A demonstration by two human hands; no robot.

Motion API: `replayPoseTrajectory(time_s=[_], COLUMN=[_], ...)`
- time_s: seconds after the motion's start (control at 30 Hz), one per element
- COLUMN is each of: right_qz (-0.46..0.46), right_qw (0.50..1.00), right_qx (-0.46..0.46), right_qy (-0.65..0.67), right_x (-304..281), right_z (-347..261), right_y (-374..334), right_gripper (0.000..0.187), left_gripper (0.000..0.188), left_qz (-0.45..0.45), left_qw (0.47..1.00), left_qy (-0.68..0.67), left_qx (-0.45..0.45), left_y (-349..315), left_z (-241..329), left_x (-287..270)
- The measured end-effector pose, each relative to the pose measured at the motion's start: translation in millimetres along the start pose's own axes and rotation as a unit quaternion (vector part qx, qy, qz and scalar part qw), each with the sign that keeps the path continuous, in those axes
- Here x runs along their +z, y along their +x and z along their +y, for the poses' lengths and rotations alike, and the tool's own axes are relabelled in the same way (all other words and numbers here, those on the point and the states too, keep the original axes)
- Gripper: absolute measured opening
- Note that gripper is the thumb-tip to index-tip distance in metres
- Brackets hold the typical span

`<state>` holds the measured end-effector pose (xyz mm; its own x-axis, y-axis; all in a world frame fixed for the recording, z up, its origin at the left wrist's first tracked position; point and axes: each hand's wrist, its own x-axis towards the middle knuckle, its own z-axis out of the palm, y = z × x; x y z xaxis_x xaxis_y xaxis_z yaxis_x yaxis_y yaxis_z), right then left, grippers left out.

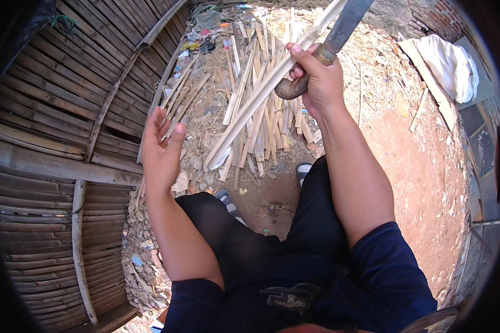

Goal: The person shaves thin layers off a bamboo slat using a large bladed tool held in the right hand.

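My right hand (321, 77) is closed around the curved wooden handle of a machete (347, 26), whose dark blade points up and away to the far right. A long, pale split bamboo strip (249, 111) runs beside the handle, pinched by the thumb and fingers of that same hand. It slants from the top of the view down toward the middle left. At the left, my left hand (162, 145) is raised with fingers apart and nothing in it, a little away from the strip's lower end. Some of its fingers overlap one another.
A heap of split bamboo strips (272, 125) lies on the littered ground ahead of my feet. A slatted bamboo wall (55, 119) stands close along the left. At the far right are a white sack (449, 64), a board (428, 83) and dark panels (481, 145).
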<state>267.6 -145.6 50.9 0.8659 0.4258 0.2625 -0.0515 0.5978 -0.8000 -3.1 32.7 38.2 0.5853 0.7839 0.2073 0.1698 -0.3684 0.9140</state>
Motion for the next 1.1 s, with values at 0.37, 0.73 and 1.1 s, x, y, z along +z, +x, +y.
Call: replayPoseTrajectory(time_s=[0.37, 0.73, 1.1], right_qz=[-0.096, -0.104, -0.244], right_qw=[0.988, 0.980, 0.721], right_qx=[0.023, 0.003, -0.123], right_qy=[-0.116, -0.168, -0.637], right_x=[23.7, 5.4, -31.7], right_z=[-16.0, -23.6, -32.7], right_y=[-35.3, -30.1, -28.9], right_gripper=[0.027, 0.033, 0.032], left_gripper=[0.076, 0.054, 0.056], left_qz=[-0.368, -0.268, -0.118], left_qw=[0.917, 0.957, 0.983], left_qy=[-0.086, -0.066, 0.113], left_qx=[-0.129, -0.083, -0.080], left_y=[-26.2, -36.6, -30.7], left_z=[10.7, 11.3, -25.1], left_x=[79.9, 85.8, 71.9])
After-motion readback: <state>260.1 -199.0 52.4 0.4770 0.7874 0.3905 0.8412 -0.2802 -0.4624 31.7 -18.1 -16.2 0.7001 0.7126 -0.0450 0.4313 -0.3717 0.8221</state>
